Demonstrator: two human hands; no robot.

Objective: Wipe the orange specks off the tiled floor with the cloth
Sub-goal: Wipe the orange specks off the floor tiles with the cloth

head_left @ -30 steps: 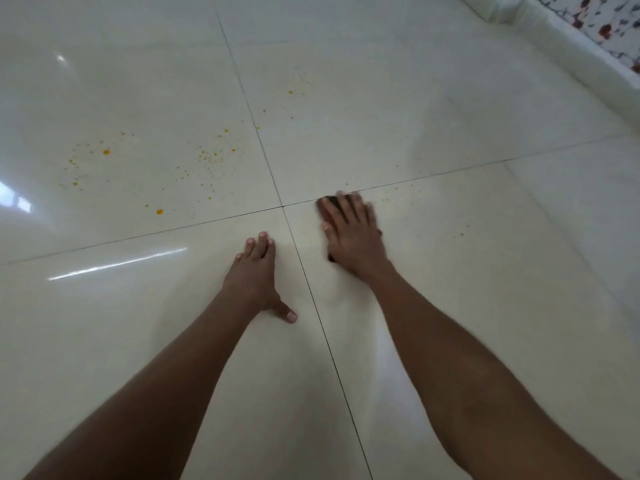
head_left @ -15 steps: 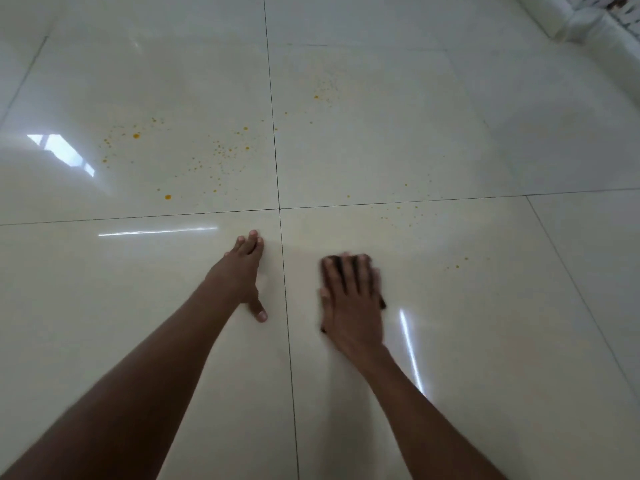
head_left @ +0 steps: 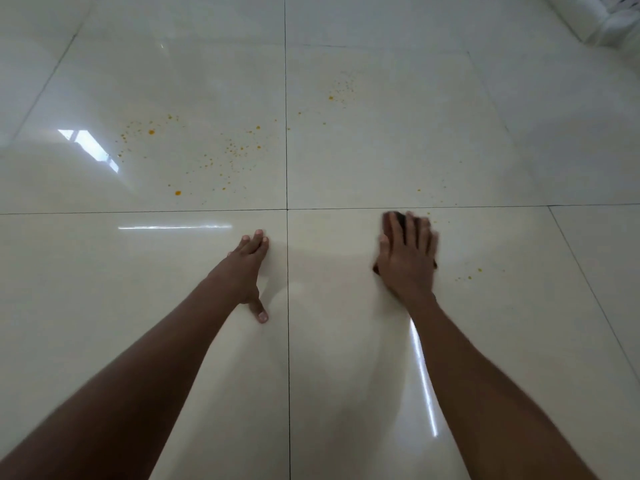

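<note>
Dark cloth point(head_left: 398, 221) under flat right hand point(head_left: 407, 261) — blurred, orange specks point(head_left: 469, 274) nearby

My two forearms are bare, no sleeves, watch or rings; my left hand point(head_left: 246, 268) and right hand point(head_left: 407, 261) show short, unpainted nails.

Cloth point(head_left: 398, 221) under right hand point(head_left: 407, 261), specks point(head_left: 228, 157) beyond left hand point(head_left: 247, 261).

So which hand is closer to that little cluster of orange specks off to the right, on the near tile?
Right. The right hand, flat on the dark cloth, lies just left of that cluster of orange specks. The left hand rests on the next tile, across the grout line.
</note>
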